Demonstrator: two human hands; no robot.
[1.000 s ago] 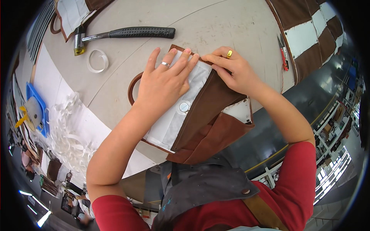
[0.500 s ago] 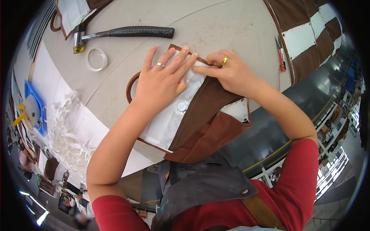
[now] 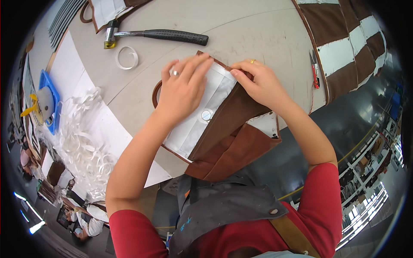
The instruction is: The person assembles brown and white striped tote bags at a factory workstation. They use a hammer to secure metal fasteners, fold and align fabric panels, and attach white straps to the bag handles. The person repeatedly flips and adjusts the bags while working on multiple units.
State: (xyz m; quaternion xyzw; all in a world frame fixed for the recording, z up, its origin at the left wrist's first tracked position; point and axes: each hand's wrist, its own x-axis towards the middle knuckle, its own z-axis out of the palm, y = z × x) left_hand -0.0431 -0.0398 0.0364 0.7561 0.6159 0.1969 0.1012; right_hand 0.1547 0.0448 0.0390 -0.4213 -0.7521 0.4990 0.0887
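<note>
Leather bag piece (image 3: 223,137), brown with a white lining panel (image 3: 195,124), lies on the round pale worktable (image 3: 258,30) at its near edge, partly hanging over toward the person. Its long axis runs from about seven o'clock up to one o'clock, with the narrow far end pointing at one o'clock, toward the hammer's grip. A round metal snap (image 3: 207,115) sits on the white lining near the middle, and a curved brown strap (image 3: 155,91) shows at the piece's nine-o'clock side.

At two o'clock from the piece, brown-and-white striped panels (image 3: 344,47) are spread over the table's far right side. At eight o'clock, a heap of white paper strips (image 3: 84,137) lies on a white sheet, with a blue tray (image 3: 46,81) beyond it at nine o'clock.

Left hand (image 3: 183,88) rests flat and open on the white lining, fingers spread and pointing to one o'clock, pressing it down; a ring shows on one finger. Right hand (image 3: 258,84) is at the far end of the piece, its fingertips bent and pinching the brown edge there, a gold ring on one finger.

At eleven o'clock from the piece, a hammer (image 3: 159,35) with a black grip lies on its side, head toward nine o'clock. A loop of white tape (image 3: 127,57) lies just below the head. Small red snips (image 3: 315,69) lie at three o'clock, beside the striped panels.
</note>
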